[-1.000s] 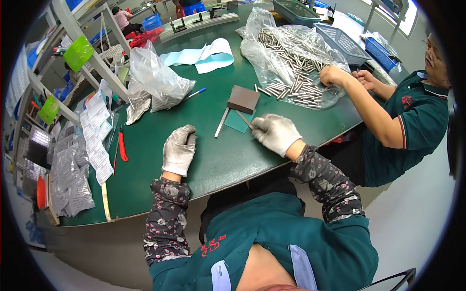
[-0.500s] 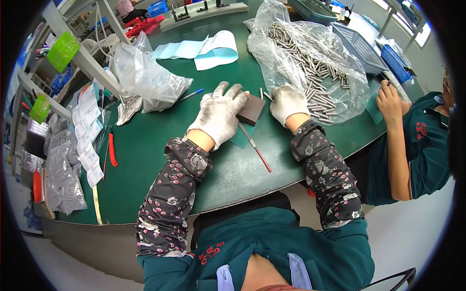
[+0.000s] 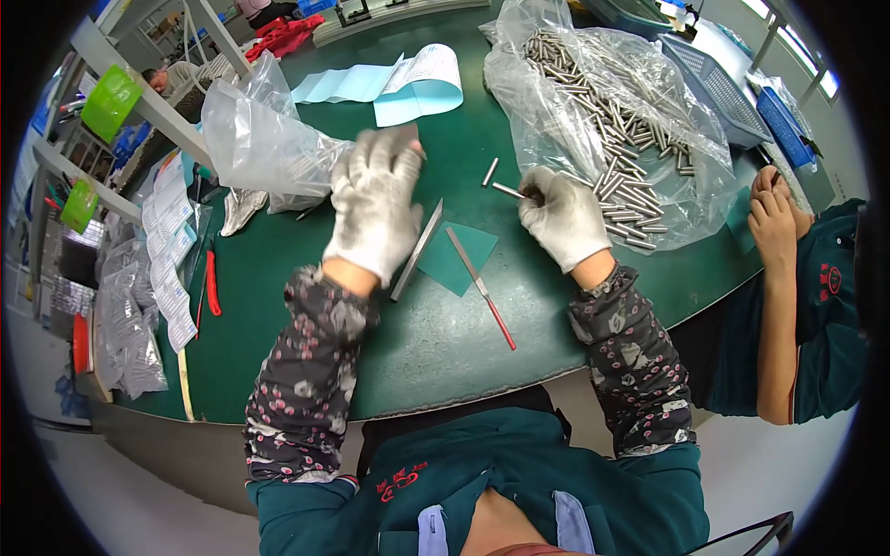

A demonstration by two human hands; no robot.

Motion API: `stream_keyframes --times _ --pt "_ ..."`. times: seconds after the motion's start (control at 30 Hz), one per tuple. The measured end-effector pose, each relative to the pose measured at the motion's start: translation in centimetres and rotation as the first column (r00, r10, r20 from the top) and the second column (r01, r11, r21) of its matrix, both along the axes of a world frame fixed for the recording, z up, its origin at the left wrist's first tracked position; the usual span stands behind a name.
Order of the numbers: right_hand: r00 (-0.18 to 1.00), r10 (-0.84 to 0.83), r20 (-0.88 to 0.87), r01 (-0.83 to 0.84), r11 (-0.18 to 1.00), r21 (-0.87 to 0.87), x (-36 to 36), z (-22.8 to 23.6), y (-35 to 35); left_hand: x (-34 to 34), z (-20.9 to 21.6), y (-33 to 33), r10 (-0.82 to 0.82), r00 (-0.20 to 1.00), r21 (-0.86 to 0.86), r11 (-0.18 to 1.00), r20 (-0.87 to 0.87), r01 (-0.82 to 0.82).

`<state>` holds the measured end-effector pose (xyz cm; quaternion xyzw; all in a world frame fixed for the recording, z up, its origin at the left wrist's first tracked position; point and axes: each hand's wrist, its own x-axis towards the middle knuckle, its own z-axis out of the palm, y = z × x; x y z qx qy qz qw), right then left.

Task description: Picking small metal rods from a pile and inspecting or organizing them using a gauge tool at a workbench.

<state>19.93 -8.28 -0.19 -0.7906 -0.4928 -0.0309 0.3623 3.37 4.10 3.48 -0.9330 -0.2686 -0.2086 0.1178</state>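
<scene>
My left hand (image 3: 375,208), in a soiled white glove, holds a flat brown block (image 3: 405,136) under its fingertips. Most of the block is hidden by the hand. My right hand (image 3: 567,218), gloved too, pinches a short metal pin (image 3: 506,191) between thumb and fingers. A second metal pin (image 3: 489,172) lies on the table just beyond that one. Between my hands is a green square sheet (image 3: 456,264). A file with a red handle (image 3: 482,289) lies partly across it, and a flat grey metal bar (image 3: 417,250) rests along its left side.
A clear plastic bag (image 3: 528,102) of many metal pins (image 3: 630,171) spreads at the right. Beyond it stands a grey basket (image 3: 714,93). A white plastic bag (image 3: 264,139), blue-white paper (image 3: 417,88) and red-handled pliers (image 3: 212,283) are leftward. A co-worker's hands (image 3: 777,208) are at far right.
My left hand has moved left and away from me with the brown block, uncovering the green sheet and metal bar. My right hand still grips a pin, now tilted out more visibly.
</scene>
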Motion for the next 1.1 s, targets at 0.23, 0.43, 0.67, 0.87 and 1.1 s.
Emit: stream_keyframes --times 0.23,0.43,0.67,0.87,1.1 --pt "0.961 0.156 -0.227 -0.135 0.985 0.106 -1.0 -0.5 0.7 -4.1 -1.4 -9.0 -0.406 0.900 -0.394 0.862 -0.161 0.318" --pt "0.840 0.214 -0.499 -0.161 0.976 0.148 -0.6 -1.1 0.9 -4.2 -2.0 -7.8 -0.413 0.908 -0.413 0.842 -0.077 0.348" --pt "-0.357 0.463 -0.811 -0.049 0.858 0.511 -0.1 -2.1 0.7 -4.5 -2.8 -7.9 -0.417 0.909 -0.405 0.830 0.002 0.382" --pt "-0.424 0.453 -0.784 -0.031 0.858 0.513 0.4 -2.9 0.9 -4.8 -2.9 -7.8 -0.411 0.912 -0.392 0.841 -0.013 0.374" --pt "-0.462 0.422 -0.780 0.024 0.885 0.464 0.7 -2.8 1.1 -4.6 -3.0 -7.7 -0.414 0.910 -0.387 0.837 0.016 0.387"
